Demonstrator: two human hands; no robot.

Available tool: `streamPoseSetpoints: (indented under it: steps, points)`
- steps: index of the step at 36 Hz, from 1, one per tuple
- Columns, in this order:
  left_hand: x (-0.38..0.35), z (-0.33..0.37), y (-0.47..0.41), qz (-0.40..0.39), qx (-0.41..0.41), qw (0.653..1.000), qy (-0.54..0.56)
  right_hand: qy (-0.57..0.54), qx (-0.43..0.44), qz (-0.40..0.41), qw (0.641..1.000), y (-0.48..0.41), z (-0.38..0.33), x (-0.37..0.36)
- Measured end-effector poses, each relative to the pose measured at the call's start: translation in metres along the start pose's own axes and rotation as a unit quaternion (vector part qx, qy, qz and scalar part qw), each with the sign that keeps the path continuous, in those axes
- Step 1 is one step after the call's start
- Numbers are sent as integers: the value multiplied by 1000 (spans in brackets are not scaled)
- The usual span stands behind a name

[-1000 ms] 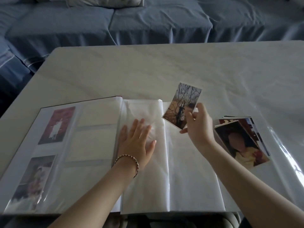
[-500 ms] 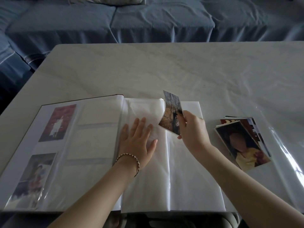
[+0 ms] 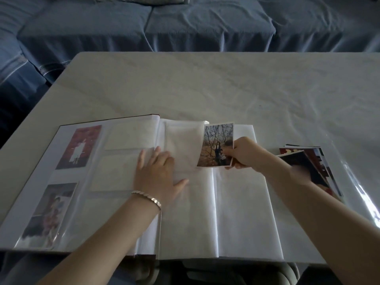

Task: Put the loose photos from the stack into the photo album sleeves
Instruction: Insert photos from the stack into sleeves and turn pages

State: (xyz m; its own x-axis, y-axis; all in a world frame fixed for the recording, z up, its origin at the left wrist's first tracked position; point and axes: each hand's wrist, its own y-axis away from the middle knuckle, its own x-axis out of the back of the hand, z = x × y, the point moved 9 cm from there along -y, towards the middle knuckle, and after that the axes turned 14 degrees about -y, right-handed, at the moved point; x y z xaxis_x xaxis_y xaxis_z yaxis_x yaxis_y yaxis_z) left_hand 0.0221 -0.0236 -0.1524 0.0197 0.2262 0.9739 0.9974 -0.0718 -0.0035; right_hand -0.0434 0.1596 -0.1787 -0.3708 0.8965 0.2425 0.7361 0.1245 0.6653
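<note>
Right hand (image 3: 244, 154) grip pinches photo (image 3: 217, 144); left hand (image 3: 157, 175) flat on album (image 3: 127, 138).

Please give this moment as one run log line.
phase: insertion | left hand: flat on album | right hand: pinches tree photo over right page | photo stack: right of album

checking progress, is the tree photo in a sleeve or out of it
Out. The right hand pinches the tree photo by its right edge over the right page of the album, whole face and white border showing.
</note>
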Motion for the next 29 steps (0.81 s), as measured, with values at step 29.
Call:
streamPoseSetpoints:
  steps: [29]
  points:
    - [0,-23,9,68,-12,987,143,-11,180,156,971,-4,-11,13]
